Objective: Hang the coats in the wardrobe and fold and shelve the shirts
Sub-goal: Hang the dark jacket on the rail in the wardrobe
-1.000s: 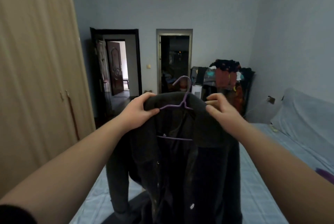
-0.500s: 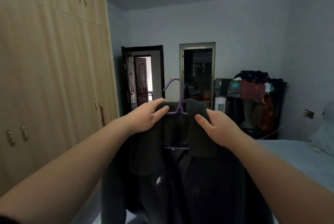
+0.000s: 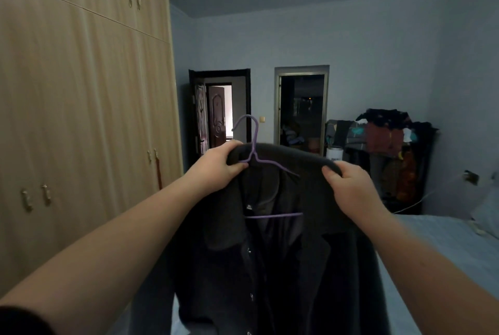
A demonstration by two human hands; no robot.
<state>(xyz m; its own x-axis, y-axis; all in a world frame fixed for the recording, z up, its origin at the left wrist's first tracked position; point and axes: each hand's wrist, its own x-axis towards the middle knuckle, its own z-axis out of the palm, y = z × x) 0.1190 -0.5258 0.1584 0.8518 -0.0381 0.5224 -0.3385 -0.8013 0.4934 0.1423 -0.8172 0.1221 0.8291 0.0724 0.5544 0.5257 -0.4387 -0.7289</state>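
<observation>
A dark grey coat point(image 3: 283, 261) hangs on a purple wire hanger point(image 3: 253, 142), held up in front of me. My left hand point(image 3: 216, 165) grips the coat's left shoulder beside the hanger's neck. My right hand point(image 3: 351, 186) grips the right shoulder, fingers curled over the collar edge. The hanger's hook stands free above the collar. The wooden wardrobe point(image 3: 81, 107) fills the left side, with all visible doors closed.
A bed with a pale blue cover point(image 3: 437, 259) lies at the lower right. A rack piled with clothes point(image 3: 388, 153) stands against the far wall. Two doorways point(image 3: 301, 107) open in the back wall. A strip of floor runs between wardrobe and bed.
The view has swung left and upward, bringing more of the wardrobe into sight. The coat has risen, and my right hand has shifted outward along the shoulder.
</observation>
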